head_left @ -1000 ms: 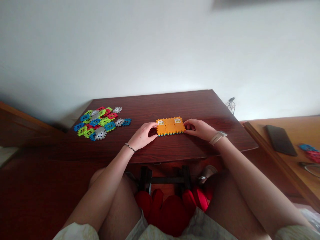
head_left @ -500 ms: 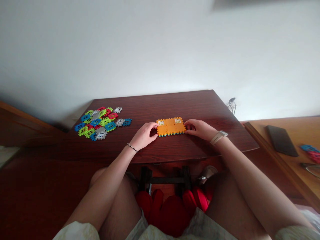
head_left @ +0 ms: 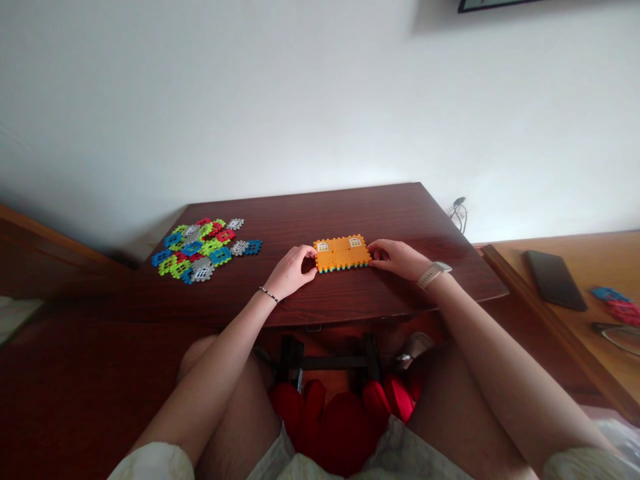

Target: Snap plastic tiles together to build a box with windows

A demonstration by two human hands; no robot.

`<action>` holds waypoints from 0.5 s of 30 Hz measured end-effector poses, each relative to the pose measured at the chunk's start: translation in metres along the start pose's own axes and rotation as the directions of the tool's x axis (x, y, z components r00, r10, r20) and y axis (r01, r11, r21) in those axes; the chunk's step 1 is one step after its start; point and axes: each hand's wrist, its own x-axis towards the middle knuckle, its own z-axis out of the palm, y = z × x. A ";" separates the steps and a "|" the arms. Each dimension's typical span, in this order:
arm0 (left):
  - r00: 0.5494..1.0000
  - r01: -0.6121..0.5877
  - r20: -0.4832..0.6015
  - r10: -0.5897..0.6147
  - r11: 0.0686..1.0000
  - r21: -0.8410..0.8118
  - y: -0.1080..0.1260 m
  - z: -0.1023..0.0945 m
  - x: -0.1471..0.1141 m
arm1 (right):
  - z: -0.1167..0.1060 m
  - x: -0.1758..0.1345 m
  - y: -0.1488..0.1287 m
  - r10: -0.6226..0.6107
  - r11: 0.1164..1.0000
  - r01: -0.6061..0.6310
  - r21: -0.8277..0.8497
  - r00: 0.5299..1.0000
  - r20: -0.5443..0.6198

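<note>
An orange panel of interlocking building tiles [head_left: 343,255] with two white windows lies flat on the dark wooden table [head_left: 320,213]. A layer of blue-green and yellow shows under its near edge. My left hand [head_left: 293,270] pinches the panel's left end between thumb and fingers. At the opposite end, my right hand [head_left: 397,258] grips the right edge the same way, its curled fingers partly hidden. Off to the left is a heap of loose interlocking tiles [head_left: 193,248] in green, blue, red and grey; a grey window tile [head_left: 239,247] sits against a blue tile [head_left: 253,247].
A wooden surface at the right holds a dark flat device [head_left: 555,280], blue and red pieces [head_left: 623,308] and what look like glasses [head_left: 617,337]. A cable [head_left: 459,212] hangs by the wall behind the table. Below the table edge are my legs and a red cushion-like thing [head_left: 345,427].
Both hands keep their hold on the orange panel, which stays in place on the table. The camera view has shifted slightly, so a dark-framed edge now shows at the top right.
</note>
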 end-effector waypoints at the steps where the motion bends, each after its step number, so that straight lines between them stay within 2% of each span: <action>1: 1.000 -0.002 -0.004 0.002 1.000 -0.001 0.000 0.001 0.001 | -0.001 0.000 0.001 0.005 1.000 -0.005 -0.001 1.000 -0.002; 7: 1.000 0.000 -0.016 0.000 1.000 -0.006 0.000 0.008 0.007 | -0.011 -0.009 0.009 0.069 0.996 -0.071 -0.056 0.997 -0.027; 15: 1.000 -0.024 0.013 0.024 0.998 -0.059 0.002 0.029 0.039 | -0.028 -0.029 0.016 0.274 0.937 -0.285 -0.201 0.958 -0.084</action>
